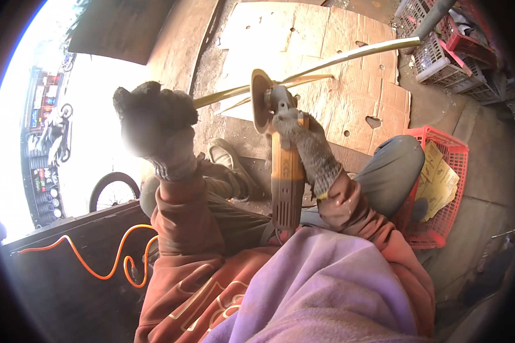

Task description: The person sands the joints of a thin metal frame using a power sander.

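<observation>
My left hand [160, 123], in a dark knitted glove, is closed in a fist around one end of a long, thin, yellowish metal strip [355, 54]. The strip runs off to the upper right, where a grey tube-like piece [435, 20] meets its far end. In a grey knitted glove, my right hand [310, 146] grips the head of a yellow and dark angle grinder [286, 166]. The grinder's round disc [261, 100] stands on edge against the strip's line; whether the two touch, I cannot tell. A second thin yellowish piece [312, 79] shows just behind the disc.
Flattened cardboard [349, 103] covers the ground ahead. At my right knee stands a red plastic basket [440, 240] holding yellowish sheets; more crates [435, 60] stand at the far right. An orange cord [106, 277] curls over a dark surface at left, near a bicycle wheel [100, 200].
</observation>
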`<state>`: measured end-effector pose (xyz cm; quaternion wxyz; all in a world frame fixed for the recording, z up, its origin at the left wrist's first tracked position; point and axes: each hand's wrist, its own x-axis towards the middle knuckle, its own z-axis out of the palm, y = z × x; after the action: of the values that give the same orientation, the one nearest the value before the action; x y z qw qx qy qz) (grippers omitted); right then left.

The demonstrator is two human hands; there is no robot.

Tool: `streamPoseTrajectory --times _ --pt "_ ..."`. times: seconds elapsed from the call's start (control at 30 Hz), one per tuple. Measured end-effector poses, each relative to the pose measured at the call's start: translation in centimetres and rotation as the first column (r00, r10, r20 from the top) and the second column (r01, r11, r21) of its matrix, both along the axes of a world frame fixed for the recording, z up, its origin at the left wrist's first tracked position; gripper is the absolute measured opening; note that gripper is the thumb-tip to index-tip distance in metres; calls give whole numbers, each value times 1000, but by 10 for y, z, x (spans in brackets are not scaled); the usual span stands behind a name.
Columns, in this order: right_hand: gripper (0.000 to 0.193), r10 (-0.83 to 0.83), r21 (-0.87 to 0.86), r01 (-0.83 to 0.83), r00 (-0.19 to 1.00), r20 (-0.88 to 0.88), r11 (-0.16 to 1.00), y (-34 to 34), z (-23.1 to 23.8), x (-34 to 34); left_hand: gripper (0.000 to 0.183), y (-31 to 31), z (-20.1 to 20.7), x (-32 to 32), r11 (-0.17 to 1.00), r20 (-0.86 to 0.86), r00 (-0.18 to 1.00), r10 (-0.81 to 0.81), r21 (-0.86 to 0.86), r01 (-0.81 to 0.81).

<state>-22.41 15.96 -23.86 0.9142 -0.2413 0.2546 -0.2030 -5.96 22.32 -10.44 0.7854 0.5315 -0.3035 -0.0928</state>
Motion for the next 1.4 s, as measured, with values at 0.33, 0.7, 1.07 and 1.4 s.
streamPoseTrajectory --times 0.33,0.7,1.07,1.4 --pt "33 -81 -66 97 975 209 993 17 -15 -3 52 -5 4 -7 998 -180 982 -54 -43 47" --pt "23 -151 25 151 988 32 988 19 -3 -7 54 1 2 -4 987 -177 974 -141 -104 124" --pt "27 -161 49 167 981 -105 985 11 -13 -10 54 -1 2 -9 996 -156 986 -54 -77 42" --pt "37 -135 -109 157 974 184 982 47 33 16 24 13 -9 31 932 -83 937 -340 -165 324"
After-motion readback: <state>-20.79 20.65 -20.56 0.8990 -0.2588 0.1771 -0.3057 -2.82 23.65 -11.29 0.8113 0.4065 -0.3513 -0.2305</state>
